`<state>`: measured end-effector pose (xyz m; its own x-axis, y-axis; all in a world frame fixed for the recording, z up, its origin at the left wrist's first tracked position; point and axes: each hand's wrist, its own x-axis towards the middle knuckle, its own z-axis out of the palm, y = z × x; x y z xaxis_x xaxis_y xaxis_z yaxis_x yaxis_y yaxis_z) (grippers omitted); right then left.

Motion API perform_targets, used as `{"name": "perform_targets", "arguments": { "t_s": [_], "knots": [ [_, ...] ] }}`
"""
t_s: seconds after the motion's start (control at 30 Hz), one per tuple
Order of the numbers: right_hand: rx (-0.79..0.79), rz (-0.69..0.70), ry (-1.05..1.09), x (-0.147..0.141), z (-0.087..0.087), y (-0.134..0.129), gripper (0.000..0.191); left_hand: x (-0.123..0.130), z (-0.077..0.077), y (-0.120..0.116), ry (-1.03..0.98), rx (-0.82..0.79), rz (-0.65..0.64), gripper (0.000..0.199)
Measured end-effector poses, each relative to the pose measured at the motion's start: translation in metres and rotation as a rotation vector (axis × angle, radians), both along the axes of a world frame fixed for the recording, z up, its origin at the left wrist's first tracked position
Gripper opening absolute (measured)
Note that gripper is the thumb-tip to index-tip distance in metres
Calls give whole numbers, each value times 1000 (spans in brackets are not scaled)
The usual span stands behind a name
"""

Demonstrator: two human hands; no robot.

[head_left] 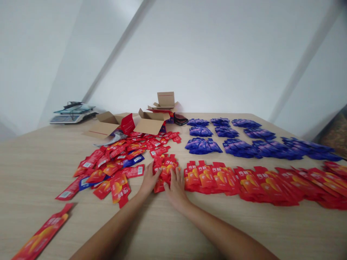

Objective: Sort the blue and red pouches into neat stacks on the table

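Two hands, set apart: left hand point(148, 179) at the left edge, right hand point(176, 188) at the right, fingers spread loosely over one small fan of red pouches point(166, 169), mid-table on the near side. Necks point far; long axes near–far. One lone red pouch point(45, 233), near left, slants far-right. Three open cartons point(150, 126), far. Blue bundles point(200, 131), right: six in two far rows; nearer row overlaps, count uncertain.
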<state>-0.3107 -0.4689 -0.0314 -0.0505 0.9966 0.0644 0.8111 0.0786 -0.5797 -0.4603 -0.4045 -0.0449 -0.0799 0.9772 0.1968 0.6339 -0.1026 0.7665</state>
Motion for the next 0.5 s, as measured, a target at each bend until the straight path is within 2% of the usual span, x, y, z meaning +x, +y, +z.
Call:
{"name": "perform_targets", "arguments": {
  "t_s": [0.17, 0.5],
  "knots": [
    [32, -97, -18, 5, -4, 14, 65, 17, 2, 20, 46, 73, 3, 56],
    [60, -69, -18, 6, -7, 15, 65, 19, 5, 25, 90, 76, -56, 57]
  ]
}}
